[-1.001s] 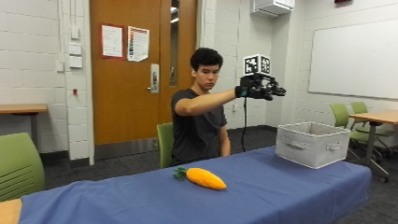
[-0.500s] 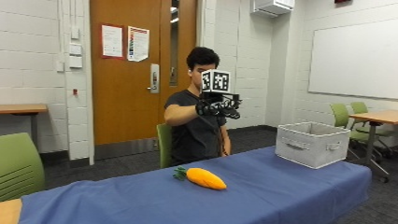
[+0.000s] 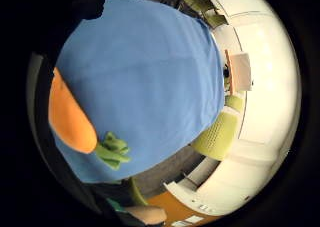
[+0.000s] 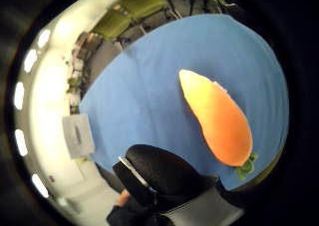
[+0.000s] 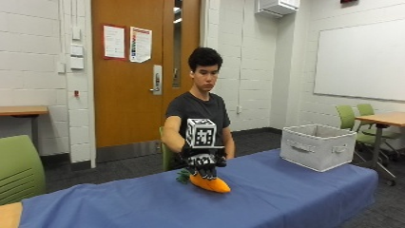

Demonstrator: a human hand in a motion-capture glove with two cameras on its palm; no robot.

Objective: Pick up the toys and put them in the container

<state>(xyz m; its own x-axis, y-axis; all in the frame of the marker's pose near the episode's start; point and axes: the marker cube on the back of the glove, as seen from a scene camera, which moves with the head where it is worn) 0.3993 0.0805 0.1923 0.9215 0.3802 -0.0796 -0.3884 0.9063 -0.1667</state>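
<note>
The task is at its start: the orange carrot toy (image 5: 209, 183) lies on the blue-covered bench (image 5: 297, 194), and the grey container (image 5: 317, 146) stands well apart from it at the bench's right end, with no toy visible in it from this angle. In the outside view the gloved right hand (image 5: 204, 162) is just above the carrot's leafy end, fingers pointing down over it; whether the grip is apart, together or already touching the toy cannot be told from these pictures. Judging by this, the grasp, the lift, the carry to the right and the drop into the container are all left to do. The thumb side palm view shows what the outside view hides: the whole carrot (image 4: 217, 119) lying flat on the cloth with its green top (image 4: 245, 167) at one end, a black gloved finger (image 4: 159, 173) beside it and apart from it, and the container (image 4: 78, 136) far off. The little finger side palm view catches only part of the carrot (image 3: 70, 117) and its green leaves (image 3: 112, 149), close to the palm.
</note>
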